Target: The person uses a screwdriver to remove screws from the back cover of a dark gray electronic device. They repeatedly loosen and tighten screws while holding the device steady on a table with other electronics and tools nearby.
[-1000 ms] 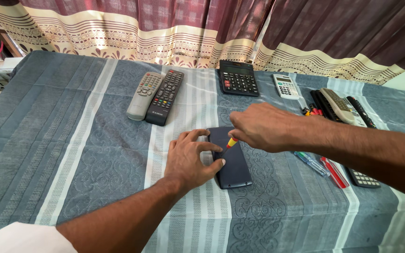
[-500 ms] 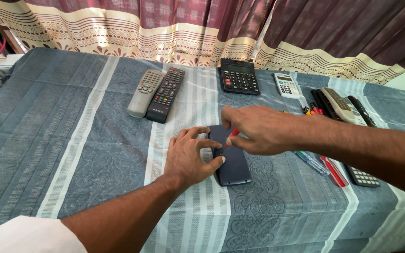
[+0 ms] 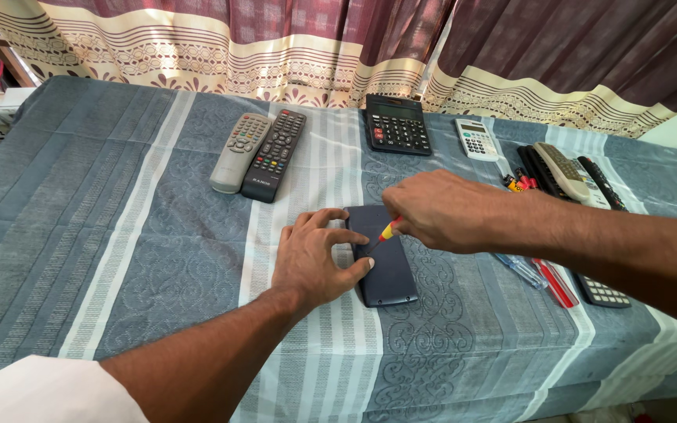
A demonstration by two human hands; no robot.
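Note:
A dark flat rectangular device (image 3: pixel 389 270) lies face down on the blue patterned cloth (image 3: pixel 119 235), near the middle. My left hand (image 3: pixel 315 258) presses on its left edge, fingers spread over the back. My right hand (image 3: pixel 440 210) grips a small screwdriver (image 3: pixel 388 230) with a red and yellow handle. The tip points down at the upper left part of the device's back.
A grey remote (image 3: pixel 239 152) and a black remote (image 3: pixel 275 154) lie side by side at the back left. A black calculator (image 3: pixel 396 124) and a white calculator (image 3: pixel 476 139) sit further back. Remotes (image 3: pixel 566 168), screwdrivers (image 3: pixel 538 274) and another calculator (image 3: pixel 601 290) crowd the right side. Curtains hang behind.
My right hand with the screwdriver has shifted slightly left over the device. My left hand stays pressed on the device's left edge.

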